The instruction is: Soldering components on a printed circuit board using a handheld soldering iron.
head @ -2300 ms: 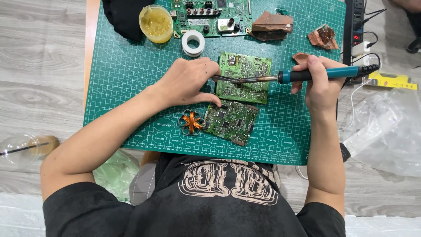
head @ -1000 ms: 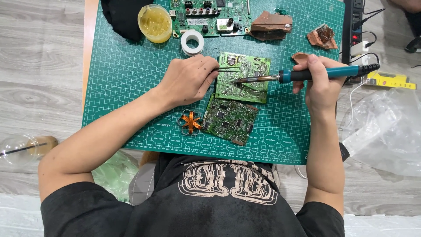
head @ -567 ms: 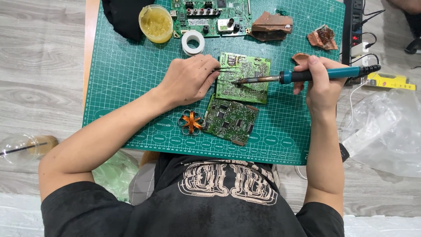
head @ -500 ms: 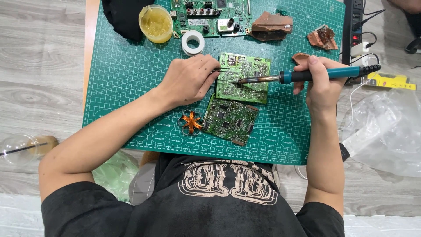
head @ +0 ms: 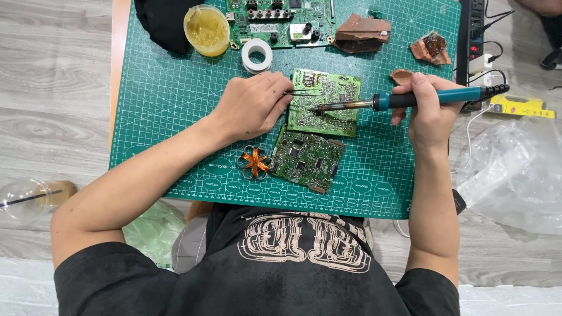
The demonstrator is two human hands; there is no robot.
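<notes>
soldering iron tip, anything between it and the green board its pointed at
Nothing visible. The soldering iron in the right hand has its tip right at the green board; the left hand holds a thin wire at the board's left edge, clear of the tip.

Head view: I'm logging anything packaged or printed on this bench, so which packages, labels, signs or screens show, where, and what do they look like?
Round tub: top left of the green cutting mat, clear, yellowish paste inside, no label visible.
Clear plastic bag: floor, right of the mat, crumpled.
Yellow label-like strip: floor, far right, flat.
Screens or signs: none.
</notes>
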